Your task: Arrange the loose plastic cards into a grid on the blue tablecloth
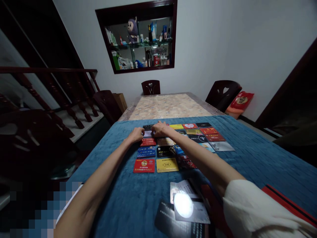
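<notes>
A pale card [148,133] lies in the card grid [173,145] on the worktop [119,185]. Left hand [136,135] and right hand [160,129] both touch it. Fingers seemingly pressed flat; any grip unclear.

The room is dim, with deep shadow swallowing the left side and the right edge. The wall cabinet [138,38] is lit from within and stands out brightly. A hard white glare burns out one glossy card [184,205] near the bottom (its print is unreadable). Straight lines bow toward the edges, and a pixelated block covers the lower left corner.
</notes>
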Motion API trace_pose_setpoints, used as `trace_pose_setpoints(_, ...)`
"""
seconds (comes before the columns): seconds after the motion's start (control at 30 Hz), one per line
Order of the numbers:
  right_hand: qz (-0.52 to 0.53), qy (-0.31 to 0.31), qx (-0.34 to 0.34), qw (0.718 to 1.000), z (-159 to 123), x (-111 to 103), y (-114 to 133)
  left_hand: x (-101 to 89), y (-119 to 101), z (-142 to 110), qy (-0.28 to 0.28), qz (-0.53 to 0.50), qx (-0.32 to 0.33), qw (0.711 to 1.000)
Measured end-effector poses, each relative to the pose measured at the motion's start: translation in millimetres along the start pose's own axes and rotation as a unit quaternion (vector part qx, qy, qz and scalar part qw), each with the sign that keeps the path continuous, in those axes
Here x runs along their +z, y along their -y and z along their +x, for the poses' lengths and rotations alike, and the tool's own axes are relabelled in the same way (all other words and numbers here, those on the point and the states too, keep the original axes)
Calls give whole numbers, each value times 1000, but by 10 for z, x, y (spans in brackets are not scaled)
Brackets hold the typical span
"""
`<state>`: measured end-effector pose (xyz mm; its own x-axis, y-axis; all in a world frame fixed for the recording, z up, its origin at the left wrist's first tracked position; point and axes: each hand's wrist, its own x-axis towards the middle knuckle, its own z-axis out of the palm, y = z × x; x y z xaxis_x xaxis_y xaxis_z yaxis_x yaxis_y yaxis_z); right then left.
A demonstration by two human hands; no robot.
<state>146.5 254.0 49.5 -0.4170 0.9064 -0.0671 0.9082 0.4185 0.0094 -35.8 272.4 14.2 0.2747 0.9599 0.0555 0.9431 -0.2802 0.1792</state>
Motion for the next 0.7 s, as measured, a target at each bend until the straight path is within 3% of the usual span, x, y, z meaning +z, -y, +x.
trace_pose_setpoints(0.43,-9,7,-13,1000,-27,-41,-14,-34,-35,-17,3,1,7,1000)
trace_pose_setpoints(0.7,-25,-33,-42,998,-211,-60,-101,-114,-85,-84,-15,1,7,1000)
